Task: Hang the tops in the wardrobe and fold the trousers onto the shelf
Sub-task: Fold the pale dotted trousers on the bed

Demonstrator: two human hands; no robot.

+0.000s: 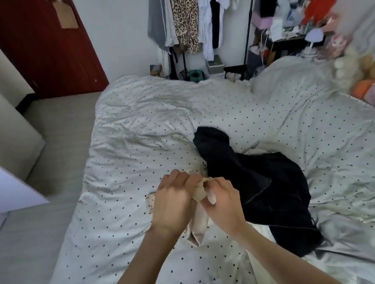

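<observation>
Both hands work over the polka-dot bed (130,131). The left hand (173,200) and right hand (222,200) each pinch a bunched beige garment (198,223), held clear of the bedding, probably to find an edge or opening; whether it is a top cannot be told. The black trousers (256,180) lie crumpled just beside them, unfolded. The clothes rail (185,12) with hung garments stands beyond the bed.
</observation>
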